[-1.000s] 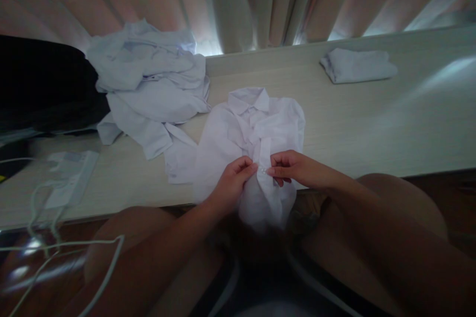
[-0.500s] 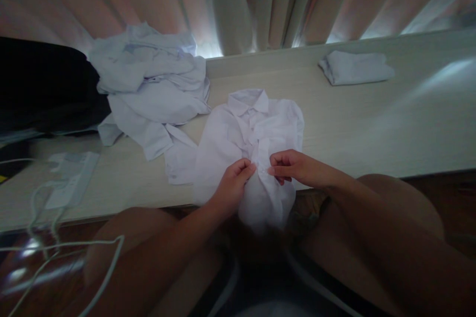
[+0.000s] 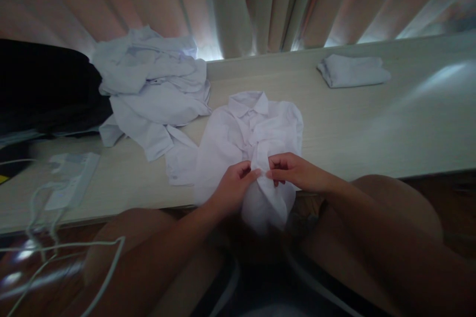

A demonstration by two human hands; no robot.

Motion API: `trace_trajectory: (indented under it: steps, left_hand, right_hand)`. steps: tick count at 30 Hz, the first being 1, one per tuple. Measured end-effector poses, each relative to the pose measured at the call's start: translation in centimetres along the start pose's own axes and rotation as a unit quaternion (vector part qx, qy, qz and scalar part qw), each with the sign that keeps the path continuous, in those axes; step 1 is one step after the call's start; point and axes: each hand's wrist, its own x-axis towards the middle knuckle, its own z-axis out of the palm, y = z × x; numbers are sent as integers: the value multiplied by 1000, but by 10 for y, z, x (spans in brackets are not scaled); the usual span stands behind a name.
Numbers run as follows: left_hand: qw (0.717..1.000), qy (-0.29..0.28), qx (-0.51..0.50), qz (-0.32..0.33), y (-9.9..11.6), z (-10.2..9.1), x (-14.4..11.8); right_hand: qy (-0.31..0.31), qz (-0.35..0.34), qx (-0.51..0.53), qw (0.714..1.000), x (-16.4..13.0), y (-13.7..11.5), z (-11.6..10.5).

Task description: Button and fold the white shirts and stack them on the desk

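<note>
A white collared shirt [image 3: 226, 143] lies front side up before me, its collar pointing away and its lower end hanging over the table's near edge. My left hand [image 3: 236, 183] is closed on the front placket, thumb pressed on the cloth. Close beside it, my right hand [image 3: 292, 171] pinches the same strip between thumb and fingers. The fingertips of both hands nearly meet on the placket. Any button between them is too small or covered to make out.
A heap of white shirts [image 3: 156, 79] sits at the back left, beside a black bag-like object [image 3: 44, 89]. A folded white garment [image 3: 353, 72] lies at the back right of the table [image 3: 364, 133]. A power strip [image 3: 74, 183] with cables is at left. Curtains [image 3: 230, 5] hang behind.
Both hands have shifted slightly on the placket, and the left thumb now reaches farther across it. The strip of cloth between them is turned and bunched differently.
</note>
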Motion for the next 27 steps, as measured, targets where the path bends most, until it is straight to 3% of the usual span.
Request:
trace_trajectory:
  steps: [2, 3, 6, 8, 9, 10, 12, 14, 16, 19, 21, 23, 27]
  left_hand:
    - [999, -20, -9, -25, -3, -1, -1]
    - [998, -55, -4, -41, -5, -3, -3]
    - [962, -247, 72, -86, -11, -14, -6]
    - [925, -324, 175, -97, -13, -26, -3]
    - [916, -307, 243, -87, -13, -34, 2]
    - [911, -255, 318, -64, -14, -43, 7]
    - [883, -71, 464, 0, -14, -63, 23]
    - [833, 86, 546, 12, -17, -85, 39]
    - [802, 157, 576, -31, -23, -105, 50]
    - [793, 170, 573, -113, -36, -124, 55]
    - [801, 168, 557, -141, -43, -130, 56]
    - [824, 164, 525, -140, -44, -133, 56]
    - [875, 143, 450, -107, -30, -138, 54]
  right_hand:
    - [-11, 8, -20, 1000, -2, 1, -1]
    - [-38, 14, -33, 999, -4, 1, -2]
    - [-175, 47, -89, 979, -13, 4, -3]
    - [-242, 88, -129, 958, -19, 7, -4]
    - [-251, 104, -148, 951, -21, 9, -6]
    - [-243, 114, -168, 948, -22, 11, -9]
    - [-174, 121, -213, 954, -22, 18, -18]
    - [-39, 127, -266, 955, -21, 28, -32]
    - [127, 155, -317, 927, -19, 40, -47]
    - [310, 195, -360, 858, -18, 60, -59]
    - [357, 202, -367, 835, -14, 72, -57]
    - [374, 193, -362, 832, -5, 81, -51]
    - [387, 149, -311, 855, 18, 87, -41]
